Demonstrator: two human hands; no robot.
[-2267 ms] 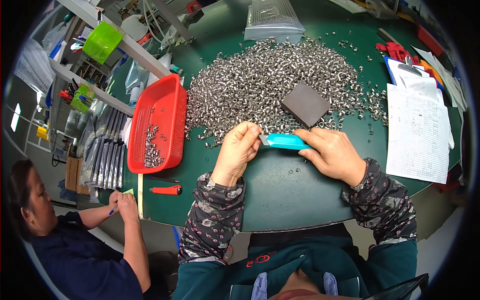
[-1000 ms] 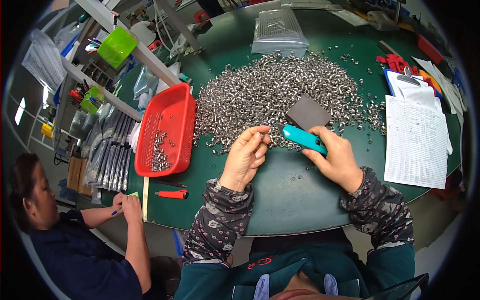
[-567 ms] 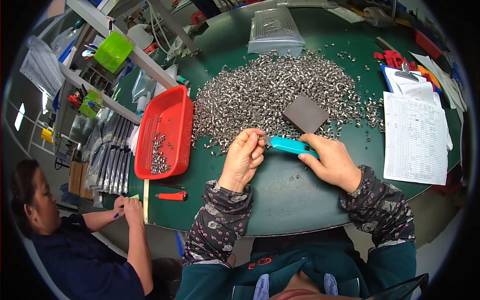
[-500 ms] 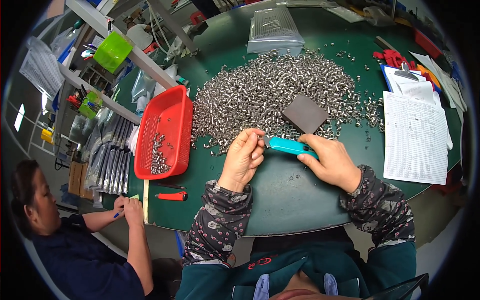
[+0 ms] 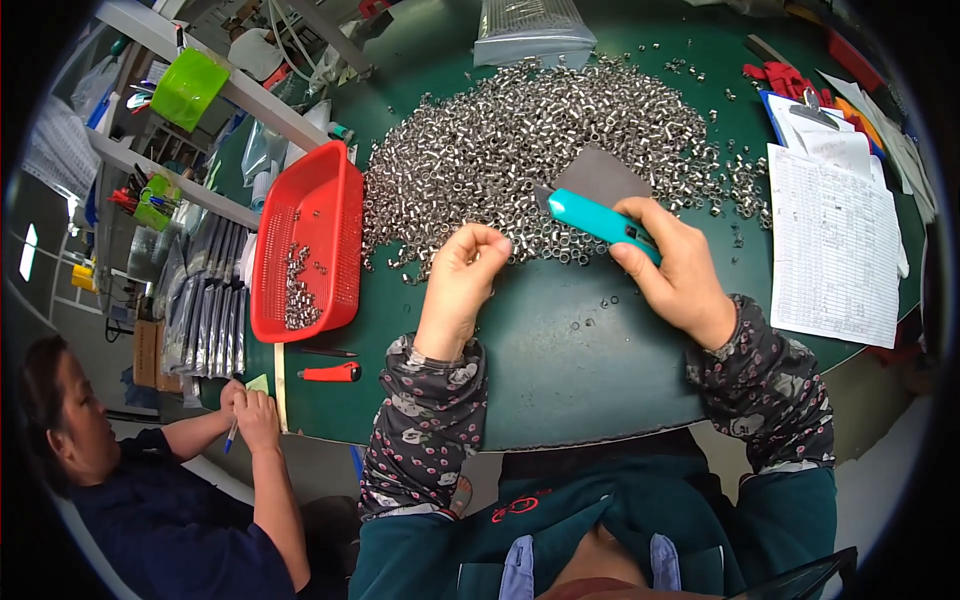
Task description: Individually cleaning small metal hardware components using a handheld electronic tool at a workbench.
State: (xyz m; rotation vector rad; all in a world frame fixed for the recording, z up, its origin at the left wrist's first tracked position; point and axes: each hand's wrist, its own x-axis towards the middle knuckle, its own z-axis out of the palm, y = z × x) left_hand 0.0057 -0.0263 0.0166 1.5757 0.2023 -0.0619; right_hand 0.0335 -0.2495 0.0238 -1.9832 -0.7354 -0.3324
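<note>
My right hand (image 5: 668,262) grips a teal utility knife (image 5: 597,218), its tip pointing up-left toward a dark grey pad (image 5: 600,176) lying on a big heap of small silver metal rings (image 5: 520,140). My left hand (image 5: 466,268) is curled near the heap's front edge, fingers pinched together; whether a ring sits between them is too small to tell. The two hands are apart, with the knife tip above and between them. All of this lies on a round green table (image 5: 560,370).
A red mesh basket (image 5: 305,245) with a few rings stands left of the heap. A red-handled knife (image 5: 332,373) lies near the table's front left edge. Printed sheets (image 5: 835,245) and a clipboard lie at right, a clear bag (image 5: 525,20) at the back. Another person (image 5: 150,490) writes at lower left.
My right hand has lifted the teal knife away from my left hand and tilted it toward the grey pad. My left hand stays curled at the heap's edge.
</note>
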